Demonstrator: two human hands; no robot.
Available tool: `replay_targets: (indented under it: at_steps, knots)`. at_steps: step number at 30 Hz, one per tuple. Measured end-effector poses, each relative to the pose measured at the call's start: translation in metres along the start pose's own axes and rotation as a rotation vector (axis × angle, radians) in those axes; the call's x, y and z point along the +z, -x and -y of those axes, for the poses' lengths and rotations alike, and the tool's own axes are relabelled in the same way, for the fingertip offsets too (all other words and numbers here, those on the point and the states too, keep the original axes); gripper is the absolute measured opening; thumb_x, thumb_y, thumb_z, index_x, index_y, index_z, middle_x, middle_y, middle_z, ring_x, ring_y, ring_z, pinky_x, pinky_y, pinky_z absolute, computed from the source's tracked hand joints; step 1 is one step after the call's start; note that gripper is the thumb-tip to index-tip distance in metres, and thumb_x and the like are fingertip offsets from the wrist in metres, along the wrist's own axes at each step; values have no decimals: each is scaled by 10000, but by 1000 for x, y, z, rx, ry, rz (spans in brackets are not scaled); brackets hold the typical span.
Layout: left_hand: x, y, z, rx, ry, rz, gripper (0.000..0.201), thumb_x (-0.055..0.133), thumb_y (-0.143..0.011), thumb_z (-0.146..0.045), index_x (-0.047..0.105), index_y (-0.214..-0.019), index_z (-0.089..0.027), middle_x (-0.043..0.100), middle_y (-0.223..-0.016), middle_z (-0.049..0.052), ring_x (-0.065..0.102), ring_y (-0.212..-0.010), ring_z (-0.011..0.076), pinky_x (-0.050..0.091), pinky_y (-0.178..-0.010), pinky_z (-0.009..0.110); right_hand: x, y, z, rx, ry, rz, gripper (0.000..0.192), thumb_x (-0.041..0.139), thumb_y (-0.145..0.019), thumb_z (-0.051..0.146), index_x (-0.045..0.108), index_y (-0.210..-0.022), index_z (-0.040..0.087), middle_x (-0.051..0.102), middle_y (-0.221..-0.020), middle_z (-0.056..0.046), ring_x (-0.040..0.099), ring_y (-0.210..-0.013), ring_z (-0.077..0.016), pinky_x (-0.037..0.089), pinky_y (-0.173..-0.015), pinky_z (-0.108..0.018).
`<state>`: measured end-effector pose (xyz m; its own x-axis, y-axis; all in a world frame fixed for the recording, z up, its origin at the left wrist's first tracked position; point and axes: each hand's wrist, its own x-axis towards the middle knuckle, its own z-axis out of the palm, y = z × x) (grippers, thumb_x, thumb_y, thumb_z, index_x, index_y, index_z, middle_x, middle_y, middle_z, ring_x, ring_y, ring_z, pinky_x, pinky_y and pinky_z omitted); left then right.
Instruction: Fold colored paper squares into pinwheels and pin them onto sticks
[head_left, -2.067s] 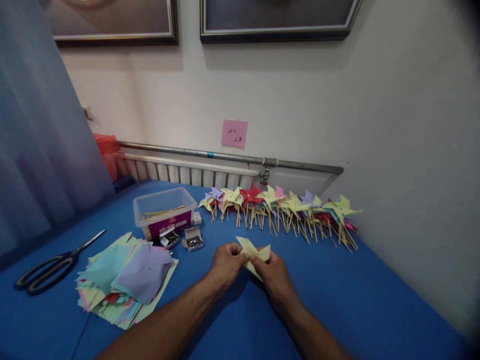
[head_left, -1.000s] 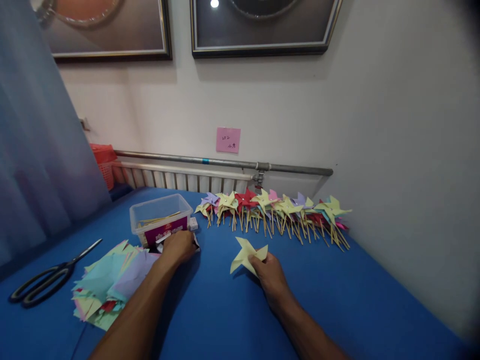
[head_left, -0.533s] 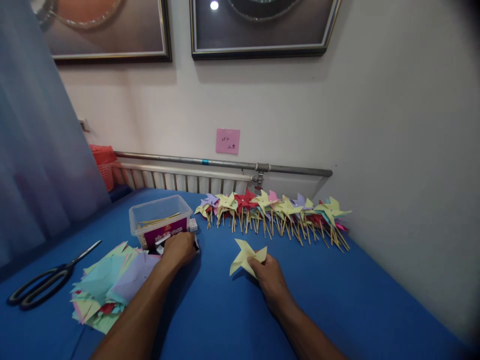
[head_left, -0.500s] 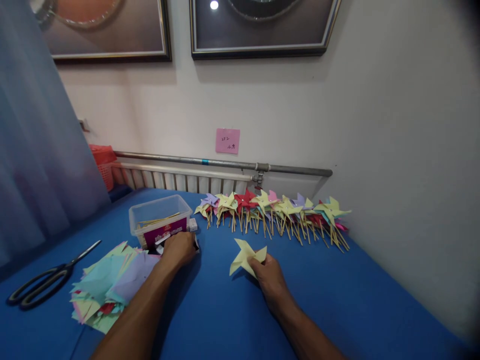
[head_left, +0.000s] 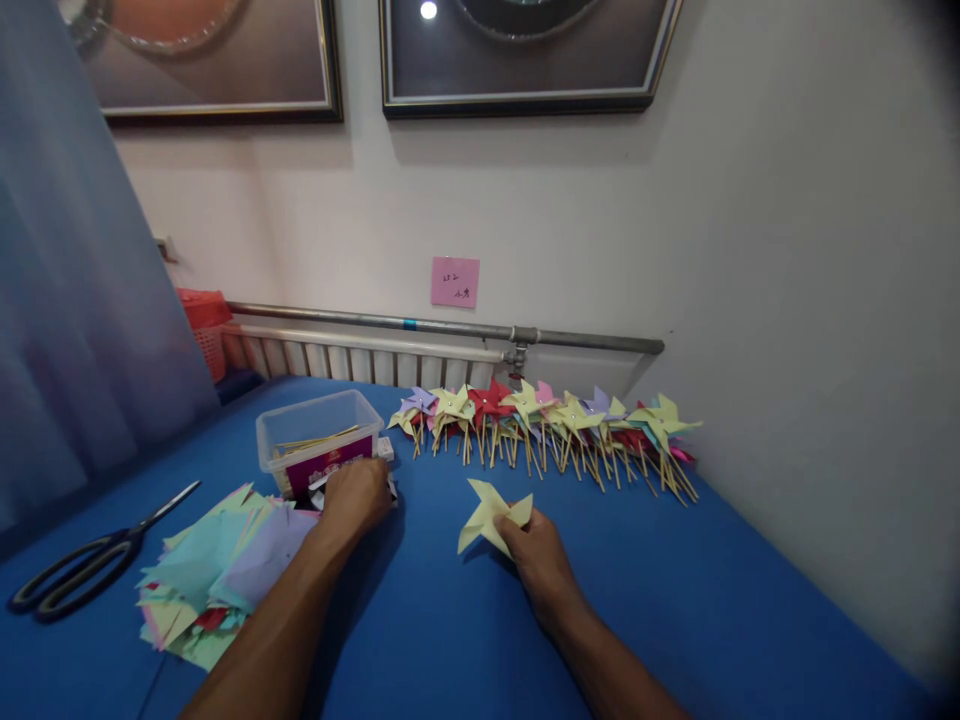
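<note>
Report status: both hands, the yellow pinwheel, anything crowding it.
Right hand pinching the yellow pinwheel above the blue table. Left hand down on the small boxes by the clear tub. Nothing crowding the pinwheel.

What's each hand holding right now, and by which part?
Right hand pinches the yellow paper pinwheel at its folded centre. Left hand rests over the small boxes by the plastic tub; grip hidden.
</note>
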<state>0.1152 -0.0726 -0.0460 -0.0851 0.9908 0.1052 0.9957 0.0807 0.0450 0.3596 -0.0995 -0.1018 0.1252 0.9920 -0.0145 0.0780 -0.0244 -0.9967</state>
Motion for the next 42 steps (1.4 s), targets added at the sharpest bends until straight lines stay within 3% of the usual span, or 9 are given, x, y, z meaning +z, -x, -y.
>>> replay_targets:
  at_steps: [4,8,11,16,24,34,42]
  knots:
    - [-2,6,-14,91,106,-64,232,473,-861,-205,677,-968,-189,719,-1002,118,671,-951,261,463,-796,324,-1,-5,-7,-31,10,-27,414,674,-674,442,699,-938,123,720,-727,-42,616,-633,-206,461,-585,-281]
    - [11,16,-35,430,139,78,233,482,-841,-175,690,-941,-200,710,-982,103,661,-940,241,453,-775,303,-4,-8,-7,-33,24,-65,412,671,-673,431,706,-943,121,738,-756,-56,640,-661,-220,479,-607,-291]
    - [21,21,-44,542,148,146,259,464,-842,-151,701,-929,-205,704,-965,98,660,-917,233,459,-773,304,-5,-7,-3,-42,54,-82,378,669,-669,413,718,-915,131,740,-743,-53,649,-667,-228,481,-608,-290]
    - [24,18,-41,563,173,179,307,462,-839,-122,712,-992,-217,702,-1027,89,647,-973,220,456,-827,294,-2,-3,0,-40,43,-79,379,659,-670,400,711,-928,129,737,-771,-51,638,-680,-218,466,-591,-272]
    - [20,18,-43,352,192,166,250,500,-874,-292,718,-959,-205,731,-982,94,664,-959,242,449,-798,311,-2,-4,-2,-47,31,-81,380,668,-654,402,713,-911,126,736,-777,-58,630,-683,-218,464,-595,-276]
    - [25,25,-50,480,170,153,247,491,-828,-197,715,-930,-217,718,-971,85,656,-929,231,459,-795,309,0,0,4,-34,-3,-64,342,664,-654,408,703,-869,144,717,-724,-38,621,-644,-208,463,-579,-274]
    - [24,29,-56,511,22,131,302,423,-882,-186,721,-924,-164,695,-950,149,668,-897,266,478,-777,351,0,2,8,-28,16,-52,319,649,-669,387,703,-870,145,722,-745,-40,610,-645,-202,448,-567,-261]
